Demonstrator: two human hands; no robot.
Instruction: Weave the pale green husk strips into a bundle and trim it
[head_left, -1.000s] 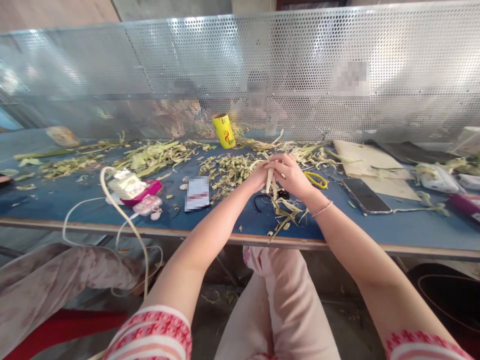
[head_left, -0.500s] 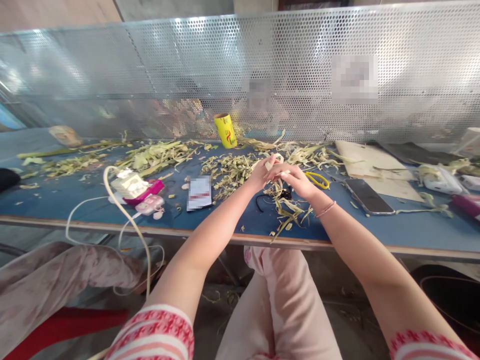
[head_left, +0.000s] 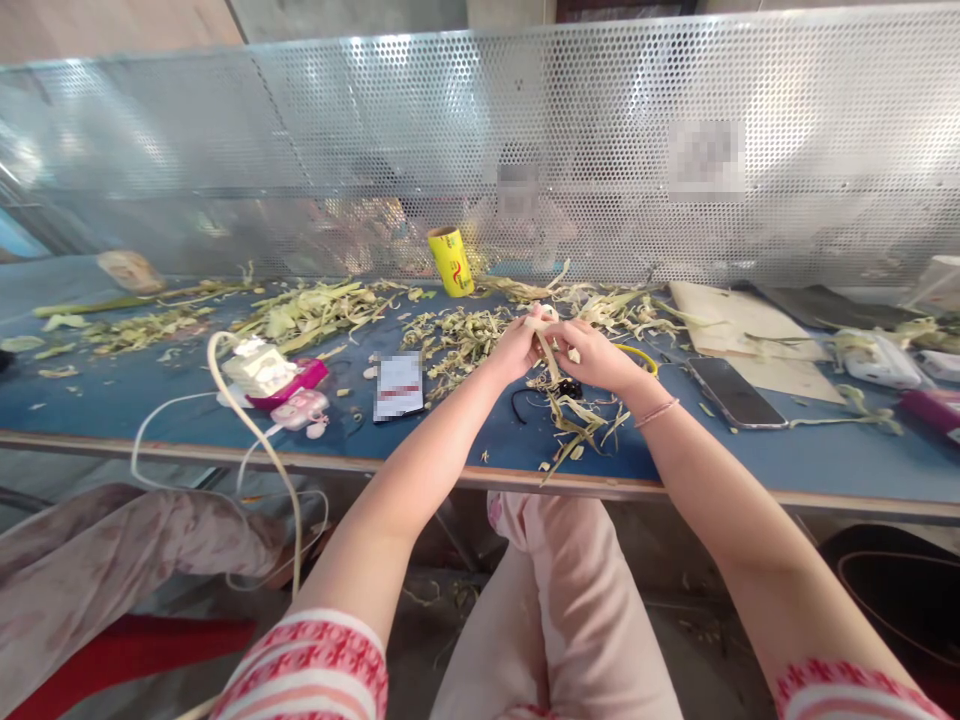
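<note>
Over the blue table [head_left: 112, 400], my left hand [head_left: 517, 350] and my right hand [head_left: 596, 358] meet around a small pale stalk [head_left: 546, 335]. Both hands grip it, the left at its top end, the right just beside it. A thin pale strip hangs from the stalk between the two hands. Below them lies a heap of peeled strips [head_left: 574, 420] with a small black object in it. A yellow-handled tool [head_left: 637, 355] rests just behind my right wrist.
Green and pale husk piles [head_left: 315, 310] spread across the back of the table. A yellow cylinder [head_left: 448, 261] stands by the perforated metal screen [head_left: 480, 150]. A phone [head_left: 731, 392], boards, a white charger with cables [head_left: 259, 370] and a pink device lie around. Another person's leg is at lower left.
My hands have shifted slightly back and up on the table; the stalk has turned between them, and a strip now hangs down from it.
</note>
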